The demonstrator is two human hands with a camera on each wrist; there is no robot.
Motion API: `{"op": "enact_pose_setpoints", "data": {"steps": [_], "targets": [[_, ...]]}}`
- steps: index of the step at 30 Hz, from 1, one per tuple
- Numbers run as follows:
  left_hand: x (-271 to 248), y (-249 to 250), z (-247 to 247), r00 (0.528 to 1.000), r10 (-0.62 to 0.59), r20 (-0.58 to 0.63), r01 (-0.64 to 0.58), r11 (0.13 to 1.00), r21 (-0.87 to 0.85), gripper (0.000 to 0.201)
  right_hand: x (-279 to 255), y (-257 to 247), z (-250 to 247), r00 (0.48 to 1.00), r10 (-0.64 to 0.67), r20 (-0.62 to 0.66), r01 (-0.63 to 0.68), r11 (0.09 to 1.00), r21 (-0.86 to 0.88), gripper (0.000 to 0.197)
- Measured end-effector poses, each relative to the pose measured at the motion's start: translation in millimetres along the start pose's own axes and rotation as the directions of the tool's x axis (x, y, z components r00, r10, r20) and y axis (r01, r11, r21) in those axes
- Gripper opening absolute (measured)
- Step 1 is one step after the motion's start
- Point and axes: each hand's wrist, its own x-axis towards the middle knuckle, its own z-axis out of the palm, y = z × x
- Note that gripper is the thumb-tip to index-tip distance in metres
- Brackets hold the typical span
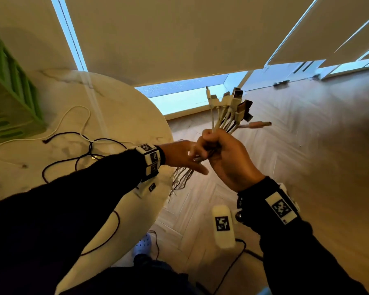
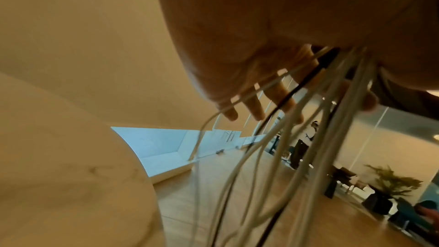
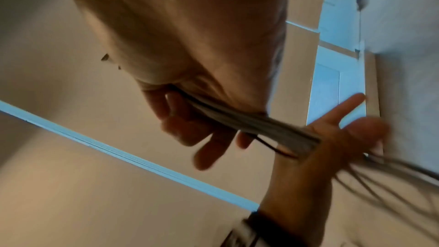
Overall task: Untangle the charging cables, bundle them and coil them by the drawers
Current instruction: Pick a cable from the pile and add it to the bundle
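My right hand (image 1: 219, 150) grips a bundle of white and dark charging cables (image 1: 232, 107) in its fist, off the table's right edge, with the plugs fanned out upward. The loose strands (image 1: 181, 177) hang below the fist. My left hand (image 1: 185, 156) is open just left of the fist, and its straight, spread fingers (image 2: 256, 108) lie against the hanging strands (image 2: 297, 138). In the right wrist view, the cables (image 3: 249, 121) leave my right hand (image 3: 190, 119) and cross the palm of my left hand (image 3: 332, 138). The green drawers (image 1: 11, 96) stand at the table's far left.
A white cable (image 1: 73, 111) and a black cable (image 1: 77, 158) lie loose on the round marble table (image 1: 126, 111) near the drawers. Another black cable (image 1: 232, 265) trails over the wooden floor. A person (image 2: 308, 138) and a potted plant (image 2: 392, 181) are far across the room.
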Motion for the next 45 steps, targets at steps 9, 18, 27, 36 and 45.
{"op": "enact_pose_setpoints", "data": {"steps": [9,18,27,36,45], "targets": [[24,1,87,0.918,-0.231,-0.322,0.142,0.951,-0.275,0.031,10,-2,-30,0.959,-0.114,-0.259,0.198,0.923,0.329,0.036],[-4,16,49,0.986,0.007,-0.168,-0.105,0.807,-0.581,0.094,29,15,-71,0.964,0.261,0.049,-0.239,0.933,-0.271,0.027],[-15,54,-9,0.966,0.006,-0.259,-0.148,0.835,-0.530,0.038,39,69,-42,0.902,0.248,0.353,-0.164,0.954,-0.252,0.016],[-73,31,-78,0.967,-0.129,-0.219,-0.096,0.613,-0.784,0.045,52,208,-50,0.730,0.677,0.093,-0.191,0.334,-0.923,0.042],[-136,-26,-107,0.597,-0.425,-0.680,-0.550,0.400,-0.733,0.022,62,183,-23,0.961,-0.172,0.217,0.231,0.062,-0.971,0.032]]}}
